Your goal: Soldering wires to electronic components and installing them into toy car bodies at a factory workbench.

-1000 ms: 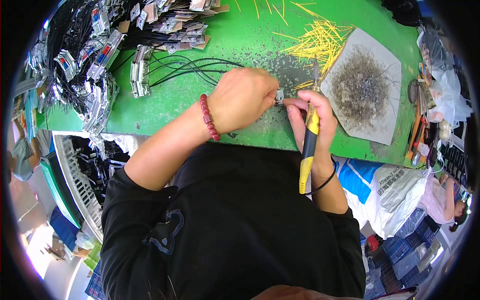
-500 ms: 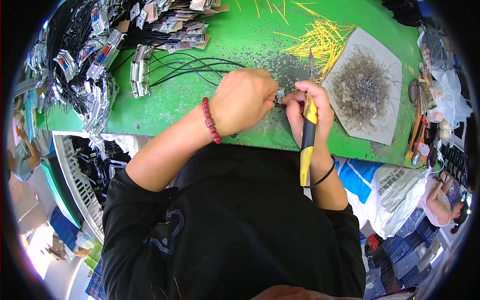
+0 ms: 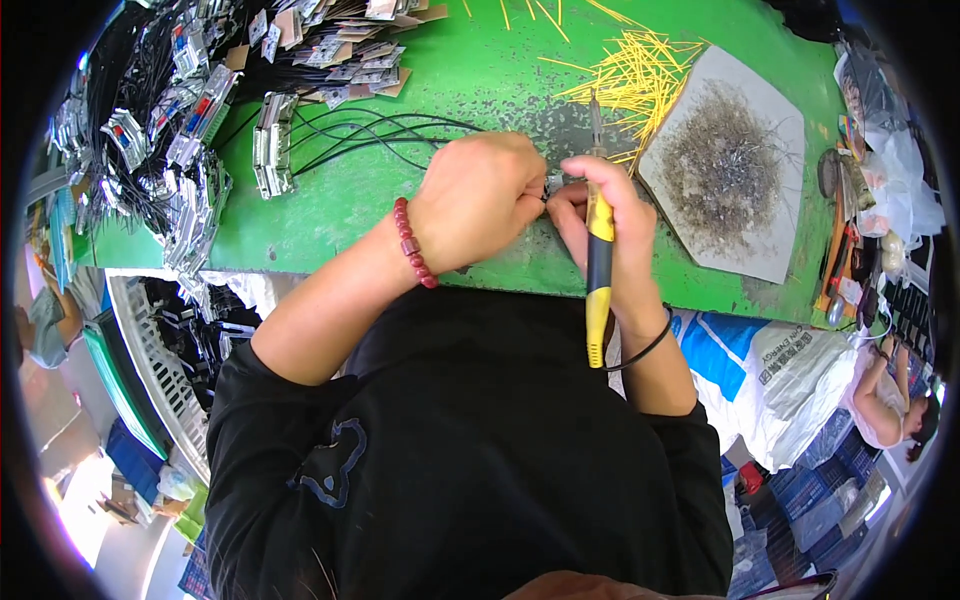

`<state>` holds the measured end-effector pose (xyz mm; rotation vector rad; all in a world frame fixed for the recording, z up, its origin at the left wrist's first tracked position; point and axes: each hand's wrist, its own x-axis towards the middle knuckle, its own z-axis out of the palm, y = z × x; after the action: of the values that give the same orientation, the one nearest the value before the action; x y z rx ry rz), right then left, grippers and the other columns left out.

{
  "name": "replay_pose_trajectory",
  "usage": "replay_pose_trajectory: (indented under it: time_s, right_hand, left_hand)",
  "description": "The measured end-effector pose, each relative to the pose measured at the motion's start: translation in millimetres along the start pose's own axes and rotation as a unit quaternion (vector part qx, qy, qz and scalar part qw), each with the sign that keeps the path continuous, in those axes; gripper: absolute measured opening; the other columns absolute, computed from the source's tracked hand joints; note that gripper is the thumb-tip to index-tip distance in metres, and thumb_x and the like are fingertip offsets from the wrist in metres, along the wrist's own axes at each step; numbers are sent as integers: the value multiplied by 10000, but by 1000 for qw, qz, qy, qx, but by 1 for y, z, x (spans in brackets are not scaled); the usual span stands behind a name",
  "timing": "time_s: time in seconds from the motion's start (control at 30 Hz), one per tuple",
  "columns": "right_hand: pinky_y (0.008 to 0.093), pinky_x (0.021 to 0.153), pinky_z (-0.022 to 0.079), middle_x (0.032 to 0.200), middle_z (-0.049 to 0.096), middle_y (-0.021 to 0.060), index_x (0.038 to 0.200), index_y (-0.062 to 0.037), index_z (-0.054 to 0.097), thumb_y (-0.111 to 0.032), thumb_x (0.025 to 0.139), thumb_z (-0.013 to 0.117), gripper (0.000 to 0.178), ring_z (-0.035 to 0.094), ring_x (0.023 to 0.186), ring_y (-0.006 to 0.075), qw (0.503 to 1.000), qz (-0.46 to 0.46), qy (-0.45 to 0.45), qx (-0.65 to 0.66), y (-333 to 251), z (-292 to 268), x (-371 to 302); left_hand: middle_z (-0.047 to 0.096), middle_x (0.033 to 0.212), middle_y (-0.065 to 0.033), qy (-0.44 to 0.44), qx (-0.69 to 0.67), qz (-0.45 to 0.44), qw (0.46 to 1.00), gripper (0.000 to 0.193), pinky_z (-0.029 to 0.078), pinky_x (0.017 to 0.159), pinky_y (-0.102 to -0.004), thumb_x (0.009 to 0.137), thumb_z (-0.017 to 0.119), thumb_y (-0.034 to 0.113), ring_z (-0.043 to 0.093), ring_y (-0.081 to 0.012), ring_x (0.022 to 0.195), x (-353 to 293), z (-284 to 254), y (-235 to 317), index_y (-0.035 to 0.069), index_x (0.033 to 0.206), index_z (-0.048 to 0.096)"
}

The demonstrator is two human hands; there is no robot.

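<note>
My right hand (image 3: 622, 225) is closed round a yellow-and-black soldering iron (image 3: 598, 265), whose metal tip points away from me over the green table. Its thumb and forefinger tips also meet close to the left hand's fingertips. My left hand (image 3: 485, 195), wearing a dark red bead bracelet, is closed in a pinch at the ends of several black wires (image 3: 385, 135). These wires run left to a silver metal housing (image 3: 272, 145) lying on the table. A small dark piece shows between the two hands' fingertips, mostly hidden.
Many metal housings with black wires (image 3: 200, 115) pile up at the left. Thin yellow sticks (image 3: 640, 80) lie scattered beyond my right hand. Beside them is a grey board (image 3: 775, 235) covered in dark scraps. Tools (image 3: 835, 235) and plastic bags crowd the right edge.
My right hand and the soldering iron have shifted slightly left and away from me. Both hands' fingertips stay close together, with the left hand's pinch much the same.
</note>
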<state>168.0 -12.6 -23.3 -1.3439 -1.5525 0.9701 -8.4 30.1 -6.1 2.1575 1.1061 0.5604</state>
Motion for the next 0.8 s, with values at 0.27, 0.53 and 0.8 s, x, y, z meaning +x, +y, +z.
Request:
replay_pose_trajectory:
  time_s: [0.27,0.53,0.8]
  right_hand:
    - [326,642,501,800,664,85,1037,-57,626,-8,780,685,268,654,671,209,990,-122,62,-42,15,-15,-5]
    - [181,525,351,777,611,18,1173,37,641,-344,928,570,458,494,601,54,941,-21,338,9,56,-145,-19]
    - [198,606,439,787,557,12,891,-9,568,11,789,625,118,512,642,70,944,-22,329,4,59,-146,0]
  left_hand:
    - [638,817,-112,45,3,-13,999,95,494,704,-387,749,666,65,609,-318,800,-3,8,5,10,741,589]
    - [603,734,-101,57,-2,24,998,67,491,652,-391,698,649,19,589,-304,716,1,10,7,28,705,583]
    - [631,756,-97,50,-17,-1,999,90,493,663,-367,688,654,-8,604,-289,725,4,8,10,19,693,569]
